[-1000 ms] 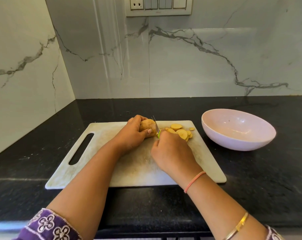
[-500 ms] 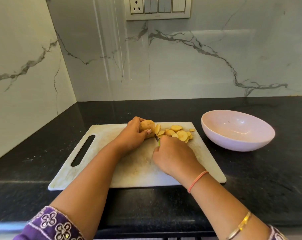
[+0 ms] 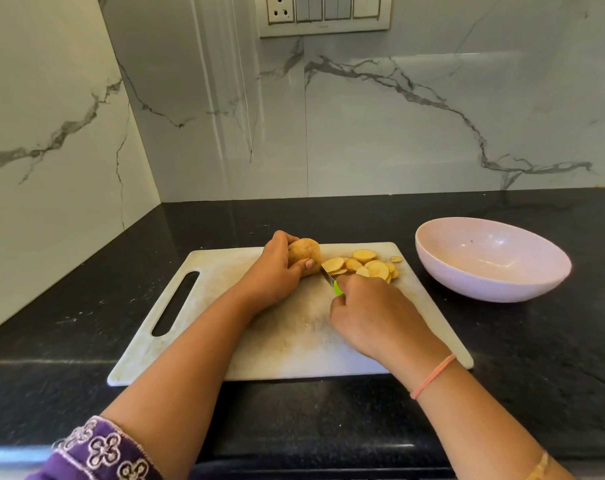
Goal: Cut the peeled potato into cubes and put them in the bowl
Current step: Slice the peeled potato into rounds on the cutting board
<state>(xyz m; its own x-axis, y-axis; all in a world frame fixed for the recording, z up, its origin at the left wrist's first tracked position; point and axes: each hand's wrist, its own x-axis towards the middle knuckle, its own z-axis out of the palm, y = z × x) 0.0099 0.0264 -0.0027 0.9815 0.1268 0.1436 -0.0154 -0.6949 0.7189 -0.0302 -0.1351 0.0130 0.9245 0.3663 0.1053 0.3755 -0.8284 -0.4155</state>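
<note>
On the white cutting board [image 3: 225,327] my left hand [image 3: 277,271] grips the remaining piece of potato [image 3: 304,252] at the board's far edge. My right hand [image 3: 374,313] holds a knife with a green handle [image 3: 337,288]; its blade lies low against the cut face of the potato, tip down at the board. Several yellow potato slices [image 3: 367,266] lie in a loose pile just right of the blade. The pale pink bowl [image 3: 536,282] stands on the counter to the right of the board, with nothing in it.
The board lies on a black stone counter [image 3: 69,317] that meets marble walls at the back and left. A switch plate [image 3: 323,13] sits on the back wall above. The board's handle slot [image 3: 174,303] is at its left end.
The knife blade has come down from raised above the potato to the board, and a fresh slice has fallen onto the pile. My left hand has stayed on the potato.
</note>
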